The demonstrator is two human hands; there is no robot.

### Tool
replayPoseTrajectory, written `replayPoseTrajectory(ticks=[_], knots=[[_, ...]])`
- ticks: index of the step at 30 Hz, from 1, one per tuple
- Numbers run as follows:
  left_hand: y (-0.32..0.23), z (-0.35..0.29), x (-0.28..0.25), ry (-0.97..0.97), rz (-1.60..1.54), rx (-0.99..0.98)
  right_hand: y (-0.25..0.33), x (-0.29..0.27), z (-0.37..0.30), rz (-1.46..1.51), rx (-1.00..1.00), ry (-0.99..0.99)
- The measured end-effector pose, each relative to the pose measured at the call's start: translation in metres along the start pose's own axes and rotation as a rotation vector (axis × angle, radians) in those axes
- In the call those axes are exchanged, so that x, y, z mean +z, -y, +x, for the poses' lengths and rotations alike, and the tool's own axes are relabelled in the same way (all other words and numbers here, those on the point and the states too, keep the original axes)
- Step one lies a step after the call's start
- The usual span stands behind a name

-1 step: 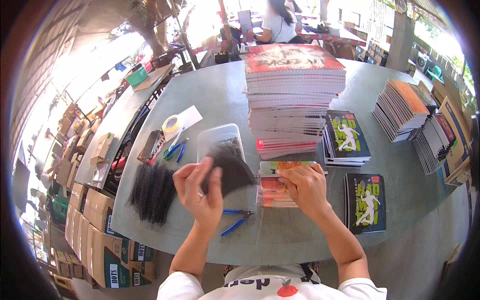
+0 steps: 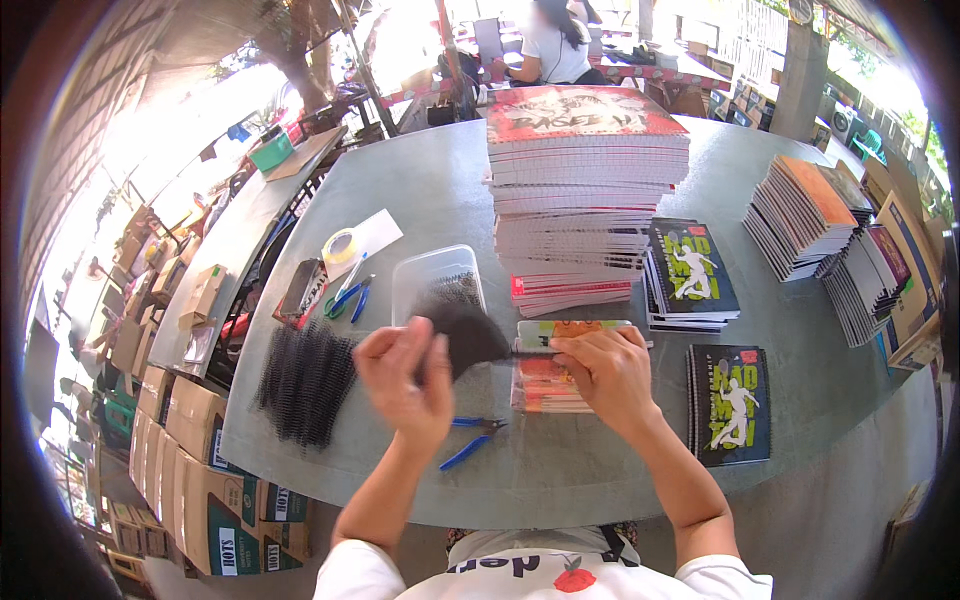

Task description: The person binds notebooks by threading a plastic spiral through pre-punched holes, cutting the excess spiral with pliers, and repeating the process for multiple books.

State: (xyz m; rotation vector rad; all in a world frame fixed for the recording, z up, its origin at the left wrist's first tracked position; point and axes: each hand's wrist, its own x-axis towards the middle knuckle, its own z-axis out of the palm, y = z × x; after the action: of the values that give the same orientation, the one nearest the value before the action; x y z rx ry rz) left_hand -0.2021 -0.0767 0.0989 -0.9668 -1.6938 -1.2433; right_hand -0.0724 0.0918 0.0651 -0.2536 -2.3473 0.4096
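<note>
My right hand is closed, fingers bent and thumb pressed in, at the edge of a small colourful booklet with green and orange on it. Below its fingers show reddish-orange, pencil-like stripes. A thin dark strand runs leftward from those fingers into a dark, smeared curved shape, its kind unclear. Beside that shape my left hand is raised with bent, blurred fingers; whether it grips the shape cannot be made out. Black spiral binding coils lie in a pile left of it. Blue-handled pliers rest just below.
A tall stack of notebooks stands behind my right hand. Dark-covered notebooks lie to the right, with more stacks farther off. A clear plastic tub, blue pliers and a tape roll sit left of centre.
My left hand has shifted slightly rightward and down. The dark smeared shape is smaller and its outline differs. My right hand stays almost in place.
</note>
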Motion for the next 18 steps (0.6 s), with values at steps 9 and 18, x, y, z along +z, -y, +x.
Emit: replayPoseTrajectory(ticks=[9, 18], knots=[[0.010, 0.005, 0.002, 0.346, -0.104, 0.083, -0.003, 0.003, 0.006, 0.000, -0.006, -0.085], [0.010, -0.005, 0.021, 0.578, -0.084, 0.137, -0.001, -0.002, 0.004, -0.016, 0.012, -0.058]])
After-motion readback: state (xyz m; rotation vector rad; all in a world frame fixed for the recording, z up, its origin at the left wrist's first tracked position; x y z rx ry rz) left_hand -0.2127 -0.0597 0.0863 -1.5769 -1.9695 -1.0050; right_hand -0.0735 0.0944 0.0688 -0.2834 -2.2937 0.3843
